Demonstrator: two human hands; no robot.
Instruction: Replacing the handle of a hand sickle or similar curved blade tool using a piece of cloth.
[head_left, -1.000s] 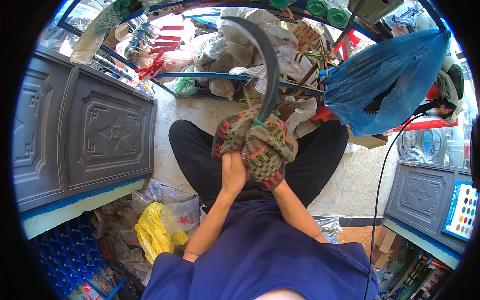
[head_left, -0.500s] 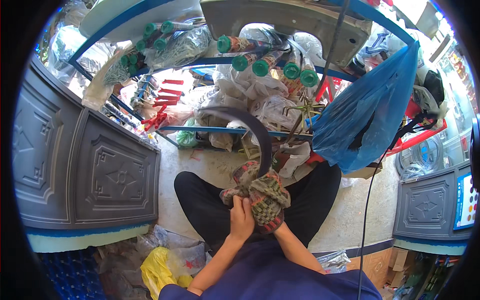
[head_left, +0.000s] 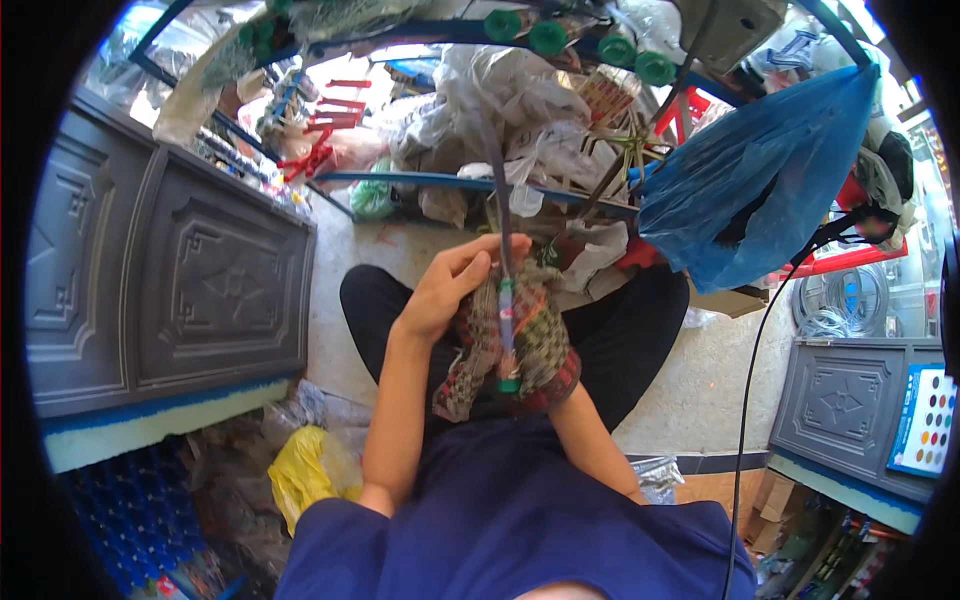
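I sit with my knees apart in black trousers [head_left: 380,312], the sickle [head_left: 507,315] in front of my lap, over the pale floor [head_left: 700,390]. Its green-ended handle points down towards my body and the thin blade runs up and away, which seems to keep the edge clear of me. My left hand [head_left: 442,285] is bare and partly open, thumb apart, fingers stretched across the back of the blade just above the handle; I think they steady it there, though I cannot tell how firmly they press.

My right hand [head_left: 545,345] is inside a patterned knitted glove [head_left: 556,372], just behind the handle. The handle hides how far those fingers close, so I cannot tell whether they grip it; the thick knit probably guards the palm. More of the same knit [head_left: 460,375] hangs loosely to the left of the handle, likely a second glove, kept close by its mate.

Ahead, white plastic bags [head_left: 490,85] are heaped above a blue shelf rail [head_left: 420,179], with green-capped tubes [head_left: 548,37] higher up. A blue plastic bag [head_left: 695,225] hangs to my right, presumably so its contents stay within reach
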